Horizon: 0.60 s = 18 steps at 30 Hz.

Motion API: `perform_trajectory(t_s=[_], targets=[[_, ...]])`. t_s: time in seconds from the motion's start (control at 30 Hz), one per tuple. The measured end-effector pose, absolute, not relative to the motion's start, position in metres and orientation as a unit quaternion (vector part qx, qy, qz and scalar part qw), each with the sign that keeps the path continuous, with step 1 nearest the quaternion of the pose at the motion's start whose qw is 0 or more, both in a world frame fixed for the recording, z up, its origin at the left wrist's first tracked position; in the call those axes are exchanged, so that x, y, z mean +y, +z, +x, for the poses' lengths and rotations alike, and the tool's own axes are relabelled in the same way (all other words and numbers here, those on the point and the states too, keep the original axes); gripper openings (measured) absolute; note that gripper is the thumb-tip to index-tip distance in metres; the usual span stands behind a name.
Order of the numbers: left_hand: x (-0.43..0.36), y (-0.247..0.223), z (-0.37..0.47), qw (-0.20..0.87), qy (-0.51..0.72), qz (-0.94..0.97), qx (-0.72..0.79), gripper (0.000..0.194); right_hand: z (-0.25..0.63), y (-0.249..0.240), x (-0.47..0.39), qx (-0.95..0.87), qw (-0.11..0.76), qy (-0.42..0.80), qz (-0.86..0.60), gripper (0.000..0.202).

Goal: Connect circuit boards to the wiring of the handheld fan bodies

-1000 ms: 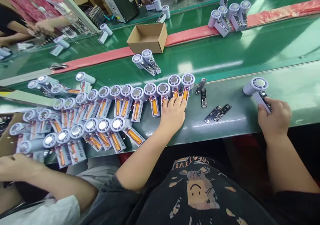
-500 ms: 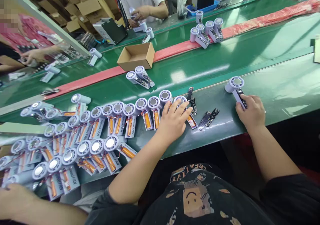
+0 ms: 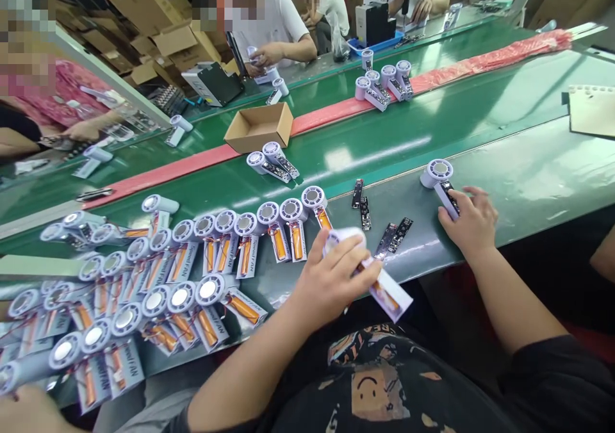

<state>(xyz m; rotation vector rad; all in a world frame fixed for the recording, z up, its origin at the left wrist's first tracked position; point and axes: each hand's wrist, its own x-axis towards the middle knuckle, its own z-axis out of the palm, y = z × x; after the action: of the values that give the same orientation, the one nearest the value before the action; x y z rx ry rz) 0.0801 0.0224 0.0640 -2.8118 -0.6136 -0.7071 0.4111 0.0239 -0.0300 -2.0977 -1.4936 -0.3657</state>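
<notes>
Left hand point(image 3: 331, 279): gripping one open fan unit point(image 3: 369, 273), lifting it clear of the bench edge, battery side up.
Right hand point(image 3: 468, 221): closing, seemingly, around the fitted fan's handle point(image 3: 446, 196), steadying it on the green bench point(image 3: 528, 170).
Circuit boards point(image 3: 391, 236): lying between both hands.

Bright overhead light threw white glare streaks across the green conveyor belt point(image 3: 432, 119) toward one o'clock. Edges bowed with wide-angle distortion; faces at eleven o'clock were pixelated; shadows stayed soft.
</notes>
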Motion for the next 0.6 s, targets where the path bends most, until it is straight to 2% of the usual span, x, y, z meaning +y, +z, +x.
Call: perform_trajectory(t_s=[0.1, 0.17, 0.27, 0.33, 0.4, 0.5, 0.6], targets=[[-0.003, 0.061, 0.053, 0.061, -0.165, -0.946, -0.272, 0.023, 0.382, -0.017, 0.012, -0.579, 0.292, -0.205, -0.733, 0.046], [-0.008, 0.053, 0.039, 0.067, -0.1, -0.939, -0.322, 0.021, 0.355, -0.007, 0.004, -0.668, 0.287, -0.153, -0.67, 0.036], [-0.004, 0.042, 0.033, 0.072, -0.014, -0.929, -0.364, 0.018, 0.322, 0.003, -0.002, -0.808, 0.163, -0.02, -0.566, 0.045], [0.004, 0.035, 0.039, 0.062, 0.009, -0.926, -0.373, 0.027, 0.313, 0.004, 0.002, -0.84, 0.114, -0.002, -0.531, 0.045], [0.012, 0.031, 0.048, 0.045, 0.004, -0.923, -0.381, 0.042, 0.314, 0.001, 0.011, -0.84, 0.103, -0.011, -0.533, 0.034], [0.02, 0.031, 0.058, 0.016, -0.041, -0.914, -0.403, 0.053, 0.323, 0.002, 0.029, -0.798, 0.145, -0.034, -0.584, 0.021], [0.015, 0.041, 0.052, -0.021, -0.142, -0.903, -0.406, 0.053, 0.325, 0.015, 0.033, -0.738, 0.248, -0.063, -0.625, 0.019]])
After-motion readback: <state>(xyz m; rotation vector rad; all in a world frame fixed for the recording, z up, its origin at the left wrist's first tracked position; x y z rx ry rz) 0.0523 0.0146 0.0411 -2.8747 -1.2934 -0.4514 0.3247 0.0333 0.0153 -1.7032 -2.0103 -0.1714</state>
